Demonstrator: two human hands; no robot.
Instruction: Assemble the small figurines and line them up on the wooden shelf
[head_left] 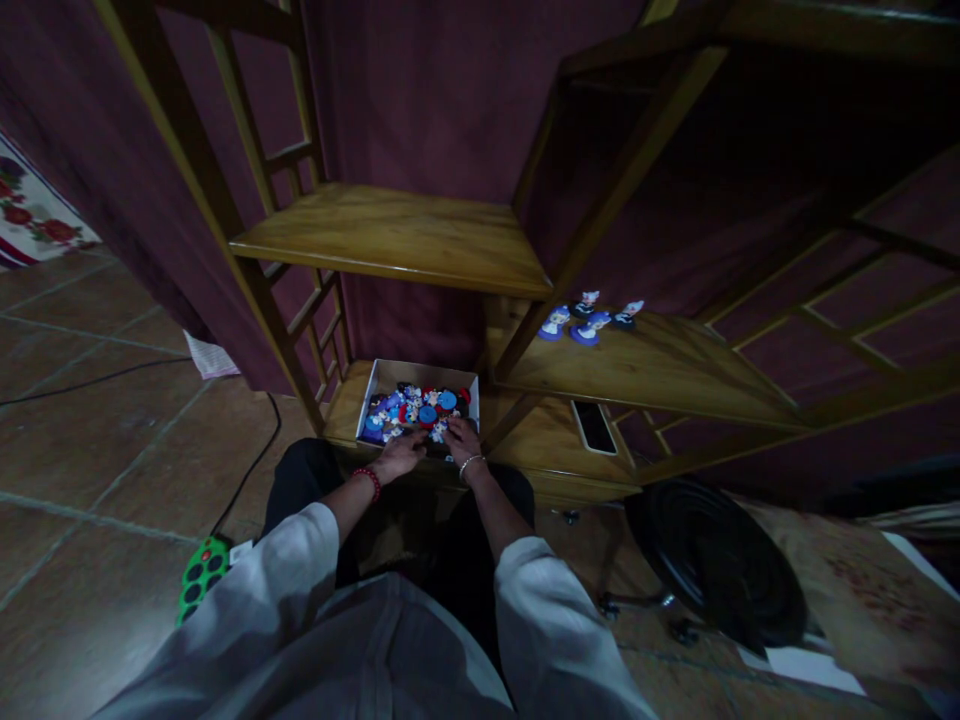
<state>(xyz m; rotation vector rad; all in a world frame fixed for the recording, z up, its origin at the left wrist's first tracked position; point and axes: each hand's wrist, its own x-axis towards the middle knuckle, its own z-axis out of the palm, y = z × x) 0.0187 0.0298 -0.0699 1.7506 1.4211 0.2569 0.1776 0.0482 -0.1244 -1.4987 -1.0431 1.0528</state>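
Observation:
A shallow white box (425, 373) sits on the low wooden shelf just beyond my knees. It is filled with small toy figurines (392, 402) in blue, purple, red and white, heaped together. My left hand (401, 455) reaches over the box's near edge, fingers stretched towards the figurines. At the near right corner, my right hand (461, 439) has its fingers extended over the heap, close to a small white-and-blue figurine (439, 431). Whether the fingertips touch it is hard to make out. Several figurines (589, 327) stand on the higher shelf to the right.
A wooden shelf board (397, 235) juts out above the box. Rightward lies a dark, white-edged phone-like object (595, 427) on the low shelf. A black round stool (716, 565) stands at right. A green power strip (202, 575) with a cord lies on the tiled floor.

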